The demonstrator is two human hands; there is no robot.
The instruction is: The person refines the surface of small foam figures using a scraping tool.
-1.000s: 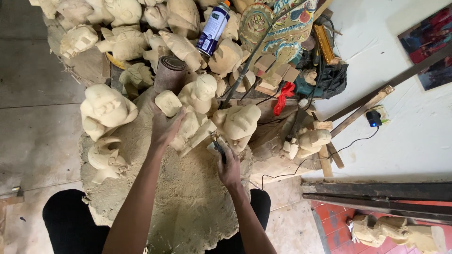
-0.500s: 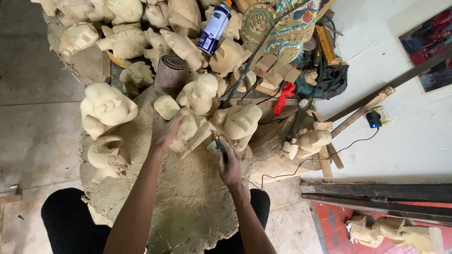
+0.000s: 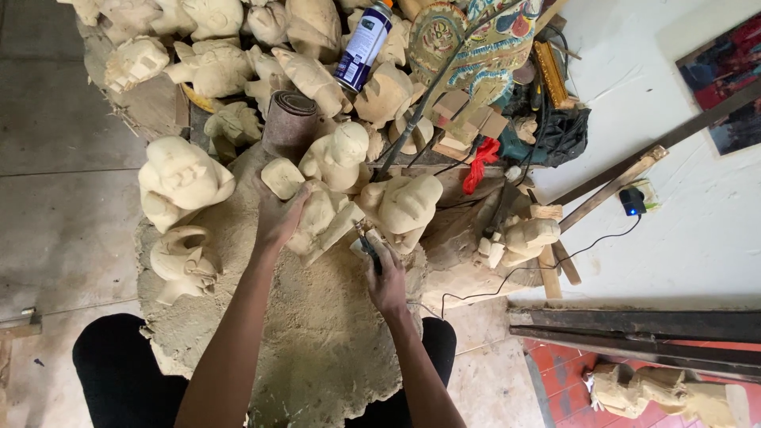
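Observation:
My left hand grips a pale unfinished wooden figure lying on a dust-covered cloth in front of me. My right hand is closed around a small dark-handled carving tool, whose tip rests against the lower right side of that figure. Both forearms reach up from the bottom of the view. A second rounded pale carving lies just right of the tool, almost touching it.
Many pale wooden carvings crowd the left and far side. A sandpaper roll, a spray can, a painted mask and a black cable lie beyond. Wooden bars sit at right.
The view has drifted slightly. My hands stay on the figure and tool, with the right hand shifting only a little along the figure's edge.

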